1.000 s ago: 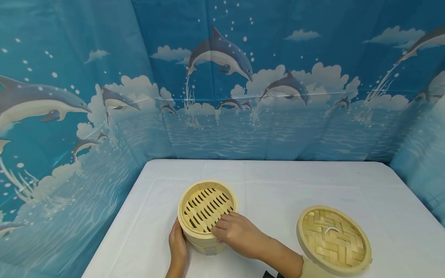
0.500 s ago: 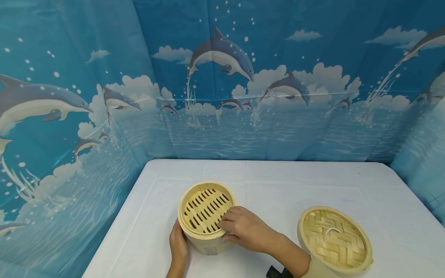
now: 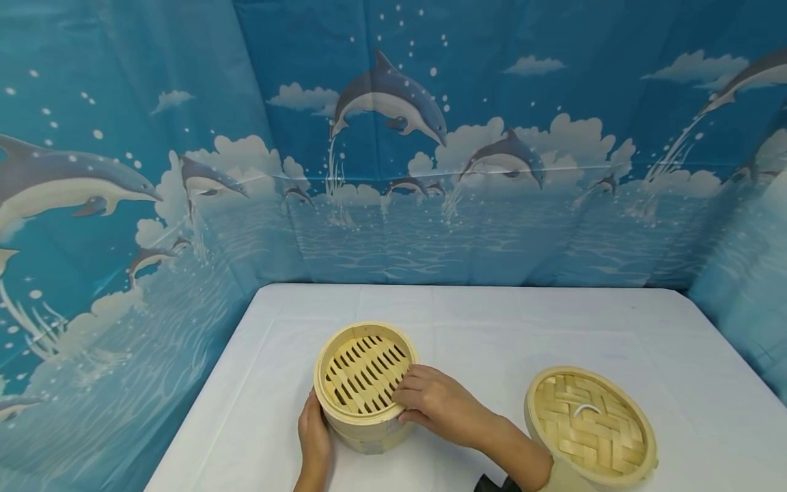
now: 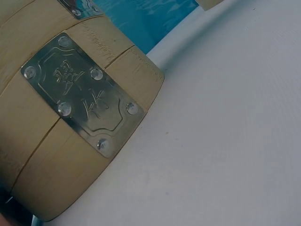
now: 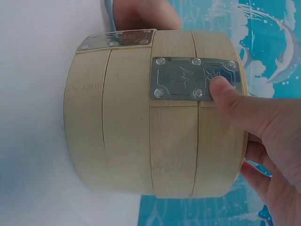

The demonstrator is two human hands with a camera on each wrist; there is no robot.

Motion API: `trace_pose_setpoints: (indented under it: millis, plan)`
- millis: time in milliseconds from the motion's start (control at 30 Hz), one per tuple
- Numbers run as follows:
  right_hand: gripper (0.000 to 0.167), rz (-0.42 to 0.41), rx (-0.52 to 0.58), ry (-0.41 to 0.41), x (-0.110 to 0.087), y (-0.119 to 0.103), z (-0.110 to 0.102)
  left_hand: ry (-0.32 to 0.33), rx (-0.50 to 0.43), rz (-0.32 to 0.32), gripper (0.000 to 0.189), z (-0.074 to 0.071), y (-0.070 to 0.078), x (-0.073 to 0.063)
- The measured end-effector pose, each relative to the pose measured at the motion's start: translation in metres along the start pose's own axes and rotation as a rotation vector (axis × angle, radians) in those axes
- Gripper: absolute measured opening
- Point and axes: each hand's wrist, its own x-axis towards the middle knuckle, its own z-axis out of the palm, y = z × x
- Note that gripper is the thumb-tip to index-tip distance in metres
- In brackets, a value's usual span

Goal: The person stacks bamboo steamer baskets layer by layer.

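Two stacked bamboo steamer baskets stand on the white table. The upper steamer basket [image 3: 365, 372] has a slatted floor, seen from above in the head view. Its metal plate [image 5: 197, 79] shows in the right wrist view. Beneath it is the lower steamer basket [image 5: 110, 113], with its own metal plate [image 4: 84, 94]. My left hand [image 3: 315, 430] holds the stack around its left side. My right hand [image 3: 439, 404] pinches the upper basket's right rim, thumb outside over the metal plate and fingers over the inner edge.
A woven bamboo lid [image 3: 591, 424] with a small white loop handle lies at the right of the white table [image 3: 479, 328]. Blue dolphin-print curtains [image 3: 393, 225] hang behind the table and at both sides.
My right hand has shifted slightly right along the upper basket's rim, and its thumb now shows on the outer wall. The left hand has stayed in place.
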Motion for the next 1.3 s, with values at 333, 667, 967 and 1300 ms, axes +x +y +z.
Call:
trace_pose_setpoints:
  millis: [333,667,967,1300]
  plan:
    - [0.023,-0.080,-0.041,0.100,0.001,-0.008,0.012,0.002,-0.005,-0.023,0.053,0.000,0.002,-0.002]
    - [0.022,-0.087,-0.071,0.180,0.002,-0.016,0.022,0.022,-0.025,-0.026,0.053,0.000,-0.002,-0.001]
    - [0.020,-0.054,-0.093,0.219,0.005,-0.023,0.031,0.019,-0.013,-0.019,0.054,0.001,0.001,-0.001]
    - [0.020,-0.033,-0.143,0.251,0.006,-0.028,0.036,0.020,-0.004,-0.001,0.051,0.000,0.002,-0.001]
